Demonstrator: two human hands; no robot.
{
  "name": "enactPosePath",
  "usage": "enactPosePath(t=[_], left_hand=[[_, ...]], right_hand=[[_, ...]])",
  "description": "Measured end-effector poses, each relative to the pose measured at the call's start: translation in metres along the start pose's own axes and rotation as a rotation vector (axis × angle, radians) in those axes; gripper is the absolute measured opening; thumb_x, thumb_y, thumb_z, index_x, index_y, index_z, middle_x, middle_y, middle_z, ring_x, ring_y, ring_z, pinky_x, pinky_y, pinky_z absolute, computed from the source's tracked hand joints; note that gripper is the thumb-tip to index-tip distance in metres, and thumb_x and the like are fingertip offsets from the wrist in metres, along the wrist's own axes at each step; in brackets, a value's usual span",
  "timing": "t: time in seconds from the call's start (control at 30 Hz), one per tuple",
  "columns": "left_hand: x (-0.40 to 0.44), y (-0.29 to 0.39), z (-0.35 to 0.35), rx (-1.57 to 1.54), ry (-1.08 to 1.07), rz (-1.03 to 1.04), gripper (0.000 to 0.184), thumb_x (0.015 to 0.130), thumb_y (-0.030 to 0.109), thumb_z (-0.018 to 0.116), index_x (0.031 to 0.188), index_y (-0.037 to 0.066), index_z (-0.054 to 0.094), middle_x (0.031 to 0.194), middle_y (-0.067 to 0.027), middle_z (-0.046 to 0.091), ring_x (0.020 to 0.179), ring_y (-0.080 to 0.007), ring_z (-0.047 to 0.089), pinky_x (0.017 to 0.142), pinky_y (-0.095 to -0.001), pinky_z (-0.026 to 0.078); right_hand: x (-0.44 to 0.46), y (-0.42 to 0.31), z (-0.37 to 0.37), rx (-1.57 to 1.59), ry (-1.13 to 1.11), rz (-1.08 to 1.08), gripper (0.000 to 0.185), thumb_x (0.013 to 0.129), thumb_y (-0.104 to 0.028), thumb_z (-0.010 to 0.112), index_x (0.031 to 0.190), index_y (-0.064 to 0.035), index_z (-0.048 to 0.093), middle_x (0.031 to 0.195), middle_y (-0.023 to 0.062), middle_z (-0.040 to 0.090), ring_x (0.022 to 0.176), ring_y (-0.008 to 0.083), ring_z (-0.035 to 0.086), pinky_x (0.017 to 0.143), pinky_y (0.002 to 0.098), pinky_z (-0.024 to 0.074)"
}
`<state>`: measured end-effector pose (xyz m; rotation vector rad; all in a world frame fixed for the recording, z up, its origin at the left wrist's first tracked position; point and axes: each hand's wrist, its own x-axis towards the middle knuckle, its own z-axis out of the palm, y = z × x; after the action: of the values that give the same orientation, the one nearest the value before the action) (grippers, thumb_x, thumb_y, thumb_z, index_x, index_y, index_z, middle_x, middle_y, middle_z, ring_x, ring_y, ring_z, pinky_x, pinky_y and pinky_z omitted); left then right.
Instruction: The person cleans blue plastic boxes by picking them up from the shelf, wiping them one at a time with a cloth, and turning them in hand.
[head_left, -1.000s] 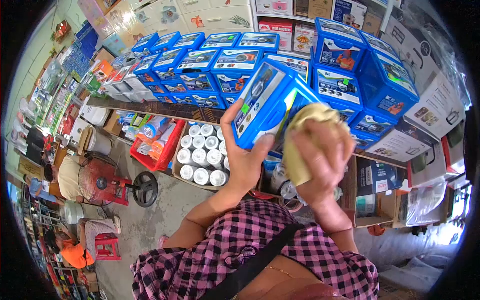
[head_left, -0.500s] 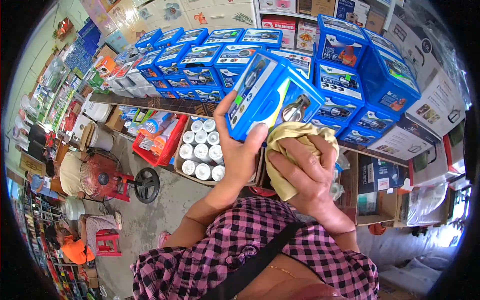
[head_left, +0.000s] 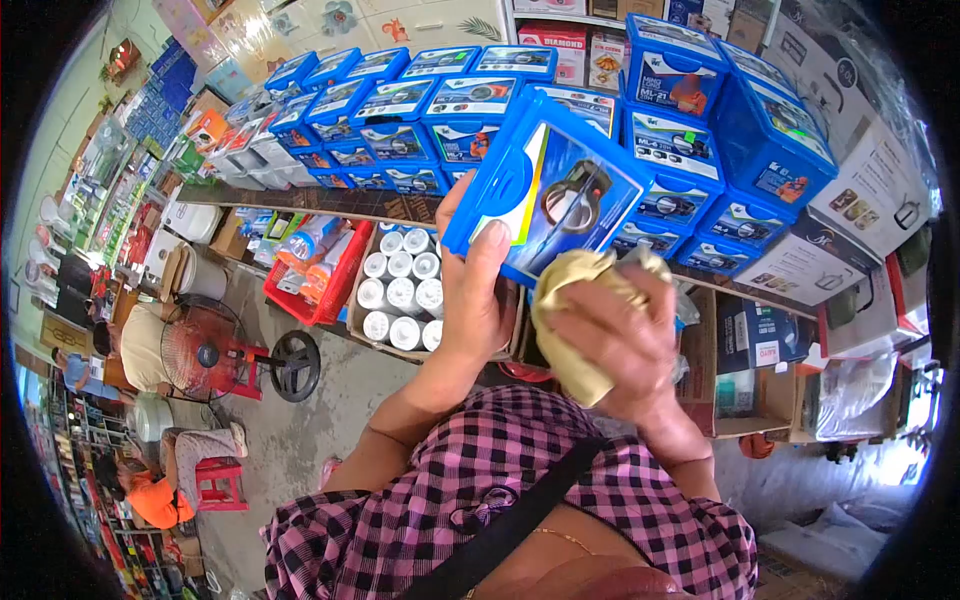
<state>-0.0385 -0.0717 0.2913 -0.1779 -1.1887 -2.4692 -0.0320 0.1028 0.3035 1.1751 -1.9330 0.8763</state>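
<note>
A blue plastic box (head_left: 575, 195) with a picture of a headlamp on its face is held up, tilted, in front of me. My left hand (head_left: 475, 270) grips its left end, thumb across the near face and fingers behind. Just below the box's lower right corner is my right hand (head_left: 620, 335), closed around a yellow cloth (head_left: 572, 300); its fingers are blurred. Whether the cloth touches the box I cannot tell. Behind stand stacks of similar blue boxes (head_left: 400, 100), with more blue boxes (head_left: 675, 150) piled at the right.
Below the shelf edge (head_left: 300, 207) sit a carton of white-capped cylinders (head_left: 402, 292) and a red basket (head_left: 330, 275) of packaged goods. A red fan (head_left: 205, 350) stands on the left. Cookware cartons (head_left: 870, 190) rise at the right. A person in orange (head_left: 158, 500) sits at lower left.
The held box has turned so its headlamp picture faces me more squarely. My right hand with the cloth has moved slightly down and is now blurred by motion.
</note>
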Motion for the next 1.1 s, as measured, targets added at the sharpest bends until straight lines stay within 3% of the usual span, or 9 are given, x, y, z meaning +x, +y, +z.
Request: enactPosePath(t=[0.17,0.33,0.47,0.53,0.63,0.77,0.83,1.03,1.1], left_hand=[[-0.012,0.002,0.007,-0.061,-0.021,-0.067,0.067,0.093,0.029,0.063,0.144,0.004,0.028,0.136,-0.0160,0.049,0.125,-0.0250,0.052,0.105,-0.0411,0.045],[-0.010,0.006,0.006,-0.009,0.001,-0.021,0.064,0.095,0.029,0.059,0.144,0.003,0.028,0.135,-0.0161,0.048,0.123,-0.0245,0.053,0.104,-0.0417,0.046],[-0.010,0.006,0.000,-0.022,0.005,-0.004,0.063,0.095,0.026,0.060,0.144,0.004,0.028,0.137,-0.0172,0.047,0.124,-0.0267,0.053,0.104,-0.0428,0.046],[-0.014,0.010,0.005,-0.089,-0.034,-0.062,0.063,0.094,0.023,0.062,0.144,0.005,0.028,0.138,-0.0167,0.046,0.125,-0.0265,0.052,0.105,-0.0426,0.046],[-0.013,0.003,-0.006,-0.068,-0.084,-0.102,0.068,0.088,0.025,0.062,0.144,0.006,0.030,0.139,-0.0149,0.048,0.129,-0.0271,0.049,0.107,-0.0474,0.043],[0.007,0.020,-0.030,-0.144,-0.153,-0.123,0.084,0.070,0.036,0.064,0.144,0.009,0.035,0.138,-0.0158,0.050,0.126,-0.0322,0.051,0.107,-0.0473,0.042],[0.017,0.026,-0.058,-0.208,-0.179,-0.144,0.086,0.065,0.034,0.070,0.141,0.010,0.037,0.137,-0.0153,0.051,0.123,-0.0324,0.054,0.104,-0.0466,0.045],[0.011,0.024,-0.071,-0.191,-0.373,-0.012,0.096,0.058,0.028,0.081,0.138,0.012,0.031,0.130,-0.0202,0.054,0.119,-0.0334,0.058,0.100,-0.0435,0.050],[-0.004,0.038,-0.074,0.039,-0.269,-0.124,0.097,0.054,0.030,0.087,0.135,0.015,0.035,0.137,-0.0201,0.047,0.121,-0.0363,0.056,0.100,-0.0465,0.048]], right_hand=[[0.023,0.019,-0.020,-0.107,0.297,0.096,0.043,0.062,-0.015,0.084,0.104,-0.0116,0.074,0.111,0.0074,0.068,0.104,0.0299,0.060,0.094,0.0470,0.0443],[-0.005,-0.006,0.007,0.017,0.047,-0.036,0.037,0.069,-0.018,0.080,0.105,-0.0181,0.074,0.116,0.0019,0.067,0.107,0.0240,0.057,0.092,0.0404,0.0456],[0.000,0.007,0.001,0.006,0.055,-0.098,0.039,0.066,-0.019,0.082,0.104,-0.0149,0.074,0.114,0.0039,0.068,0.104,0.0262,0.058,0.093,0.0426,0.0460],[0.014,0.010,-0.009,-0.012,0.214,0.063,0.039,0.064,-0.021,0.084,0.101,-0.0121,0.074,0.114,0.0089,0.068,0.105,0.0312,0.058,0.094,0.0465,0.0452],[0.018,0.010,-0.012,0.012,0.320,0.145,0.034,0.065,-0.021,0.084,0.096,-0.0114,0.074,0.113,0.0120,0.067,0.106,0.0342,0.058,0.094,0.0476,0.0449],[0.006,-0.006,-0.013,0.214,0.136,-0.069,0.040,0.060,-0.027,0.088,0.096,-0.0166,0.075,0.108,0.0073,0.069,0.103,0.0310,0.060,0.088,0.0459,0.0498],[0.008,-0.008,-0.010,0.431,0.120,0.026,0.038,0.061,-0.028,0.086,0.096,-0.0166,0.075,0.108,0.0072,0.069,0.101,0.0308,0.061,0.087,0.0457,0.0509],[0.019,0.003,0.005,0.327,0.082,-0.037,0.047,0.066,-0.037,0.081,0.105,-0.0126,0.075,0.115,0.0145,0.062,0.104,0.0330,0.059,0.088,0.0449,0.0491],[0.011,0.006,0.012,0.407,0.138,0.296,0.049,0.066,-0.034,0.077,0.106,-0.0062,0.073,0.114,0.0164,0.062,0.107,0.0345,0.058,0.092,0.0462,0.0475]])
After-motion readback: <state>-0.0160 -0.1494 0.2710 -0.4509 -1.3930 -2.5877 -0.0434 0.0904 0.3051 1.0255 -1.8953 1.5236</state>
